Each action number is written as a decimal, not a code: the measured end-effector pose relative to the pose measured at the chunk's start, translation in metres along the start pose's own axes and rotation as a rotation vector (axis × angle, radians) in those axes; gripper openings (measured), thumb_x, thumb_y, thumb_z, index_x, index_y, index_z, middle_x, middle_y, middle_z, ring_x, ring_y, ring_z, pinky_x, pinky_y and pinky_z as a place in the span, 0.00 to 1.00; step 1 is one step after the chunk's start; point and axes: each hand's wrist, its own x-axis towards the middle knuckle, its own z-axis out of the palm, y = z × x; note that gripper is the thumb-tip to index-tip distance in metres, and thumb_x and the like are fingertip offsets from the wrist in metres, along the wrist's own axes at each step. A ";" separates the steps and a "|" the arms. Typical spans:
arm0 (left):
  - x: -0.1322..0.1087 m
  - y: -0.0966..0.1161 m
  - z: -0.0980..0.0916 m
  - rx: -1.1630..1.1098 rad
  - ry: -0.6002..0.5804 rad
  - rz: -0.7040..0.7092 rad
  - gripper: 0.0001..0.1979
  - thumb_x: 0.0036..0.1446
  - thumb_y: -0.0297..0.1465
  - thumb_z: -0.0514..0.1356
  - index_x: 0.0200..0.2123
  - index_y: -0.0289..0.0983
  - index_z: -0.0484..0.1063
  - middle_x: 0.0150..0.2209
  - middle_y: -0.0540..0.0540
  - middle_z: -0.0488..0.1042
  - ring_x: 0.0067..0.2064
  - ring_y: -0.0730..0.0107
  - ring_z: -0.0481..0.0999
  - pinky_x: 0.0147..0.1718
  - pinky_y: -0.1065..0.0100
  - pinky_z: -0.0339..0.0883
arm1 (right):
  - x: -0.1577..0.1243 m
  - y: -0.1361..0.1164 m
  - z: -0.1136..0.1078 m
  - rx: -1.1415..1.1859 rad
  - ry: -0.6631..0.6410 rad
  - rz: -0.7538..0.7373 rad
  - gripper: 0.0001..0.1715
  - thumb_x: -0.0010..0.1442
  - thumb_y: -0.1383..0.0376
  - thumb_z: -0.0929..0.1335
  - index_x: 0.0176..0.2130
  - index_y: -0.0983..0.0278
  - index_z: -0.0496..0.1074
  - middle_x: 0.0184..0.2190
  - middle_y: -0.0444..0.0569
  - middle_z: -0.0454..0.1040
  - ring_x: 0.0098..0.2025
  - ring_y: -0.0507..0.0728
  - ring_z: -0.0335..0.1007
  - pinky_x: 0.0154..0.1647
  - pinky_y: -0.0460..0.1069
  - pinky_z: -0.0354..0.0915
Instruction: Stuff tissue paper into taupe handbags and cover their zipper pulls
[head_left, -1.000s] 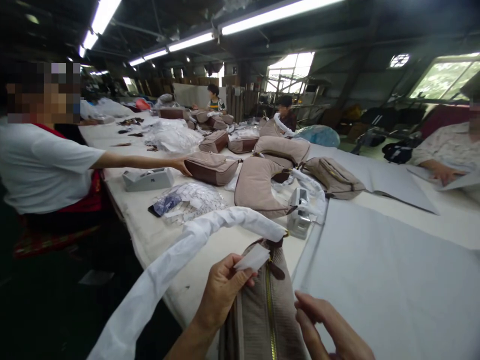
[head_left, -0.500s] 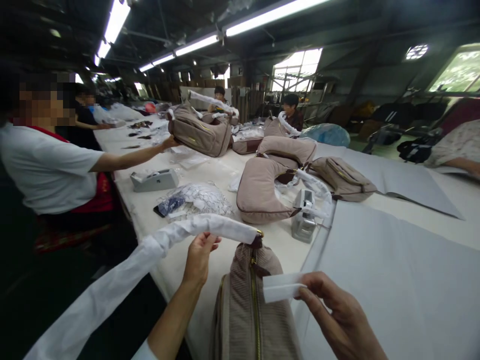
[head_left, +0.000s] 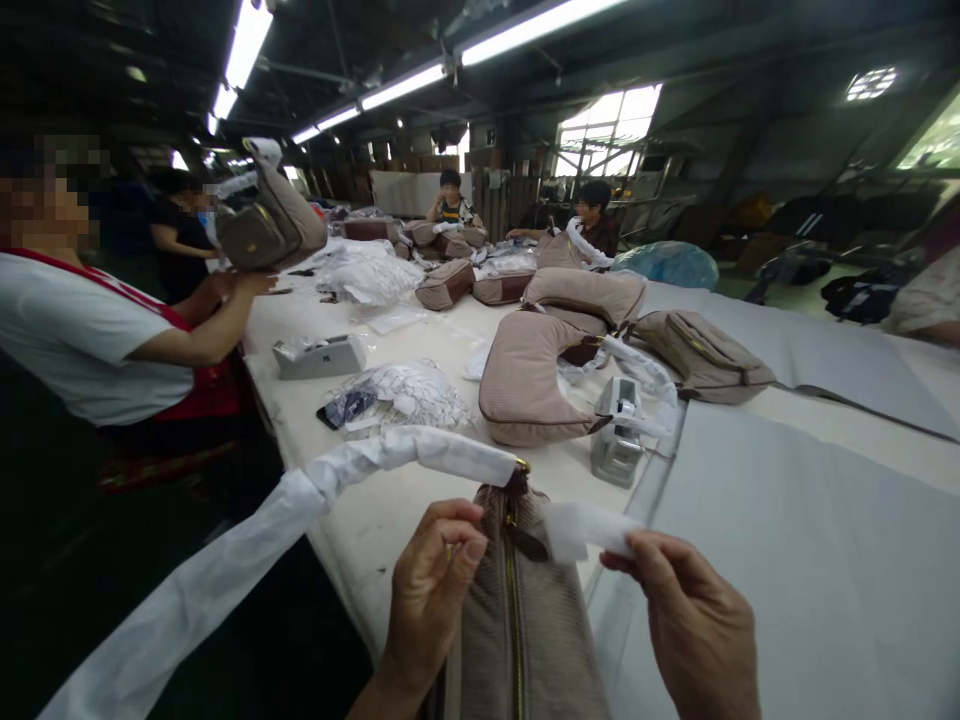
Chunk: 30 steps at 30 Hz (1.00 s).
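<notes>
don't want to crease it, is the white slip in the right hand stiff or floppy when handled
The white slip is probably light, pinched at one end by the right hand. It likely flexes easily, looking thin, but may not flop: its free end juts sideways.

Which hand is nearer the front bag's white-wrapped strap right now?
Left. The left hand is just below the strap in the picture; the right hand is farther right, holding a white strip.

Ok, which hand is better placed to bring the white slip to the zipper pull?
Probably your right hand: it pinches the white slip beside the zipper pull, while your left hand appears empty.
</notes>
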 end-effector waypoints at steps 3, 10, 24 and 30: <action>-0.005 -0.007 -0.004 -0.031 0.078 -0.110 0.07 0.56 0.33 0.59 0.27 0.38 0.71 0.39 0.45 0.71 0.44 0.63 0.70 0.45 0.67 0.65 | 0.013 0.023 0.007 0.159 0.126 0.189 0.17 0.51 0.56 0.73 0.33 0.67 0.73 0.26 0.48 0.76 0.28 0.56 0.75 0.34 0.49 0.72; -0.016 -0.010 0.012 -0.002 -0.062 0.125 0.27 0.50 0.34 0.65 0.54 0.44 0.64 0.51 0.41 0.62 0.49 0.57 0.68 0.49 0.58 0.64 | -0.012 -0.007 0.025 0.026 -0.076 -0.105 0.08 0.54 0.61 0.70 0.29 0.64 0.75 0.24 0.47 0.76 0.28 0.55 0.74 0.30 0.45 0.71; -0.010 -0.014 0.029 -0.299 0.145 -0.181 0.06 0.56 0.34 0.60 0.33 0.39 0.76 0.33 0.48 0.75 0.38 0.67 0.72 0.40 0.69 0.67 | 0.029 0.025 0.030 0.141 0.278 0.073 0.16 0.57 0.55 0.68 0.38 0.65 0.71 0.28 0.46 0.76 0.31 0.56 0.75 0.36 0.51 0.71; 0.014 -0.021 0.045 -0.299 0.068 -0.396 0.12 0.52 0.37 0.63 0.37 0.35 0.75 0.32 0.48 0.76 0.35 0.69 0.73 0.36 0.72 0.67 | 0.035 0.077 0.043 -0.215 0.018 0.036 0.20 0.48 0.51 0.71 0.34 0.63 0.75 0.30 0.50 0.78 0.34 0.60 0.74 0.33 0.49 0.70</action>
